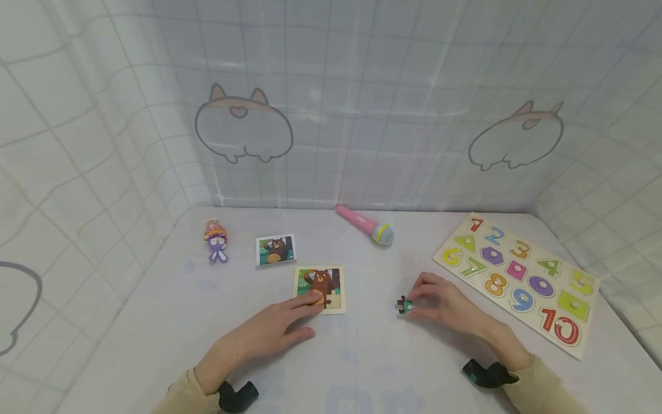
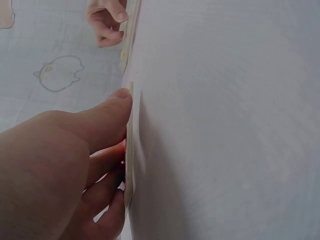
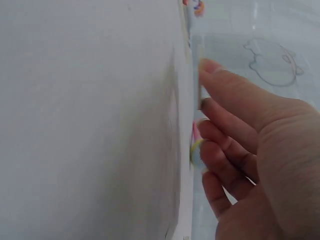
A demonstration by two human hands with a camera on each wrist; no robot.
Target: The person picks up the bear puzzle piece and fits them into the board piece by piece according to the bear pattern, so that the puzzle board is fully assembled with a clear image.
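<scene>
A small square bear jigsaw puzzle (image 1: 319, 282) lies in a pale wooden tray (image 1: 342, 290), with a bare wood-coloured patch at its lower right. My left hand (image 1: 279, 325) rests its extended fingers on the puzzle's lower part, covering some of it. In the left wrist view, the tray (image 2: 129, 150) appears edge-on beside the left hand (image 2: 95, 165). To the right of the puzzle, my right hand (image 1: 439, 302) pinches a small green and brown jigsaw piece (image 1: 403, 305) between thumb and fingers, close to the tabletop. The right wrist view shows that piece (image 3: 200, 87) as a thin edge at the fingertips.
Behind the puzzle lies a bear picture card (image 1: 276, 250), with a purple toy figure (image 1: 217, 244) farther left. A pink toy microphone (image 1: 364, 224) lies at the back. A wooden number and shape board (image 1: 509, 270) stands at an angle on the right. Patterned curtains (image 1: 362, 115) surround the white table.
</scene>
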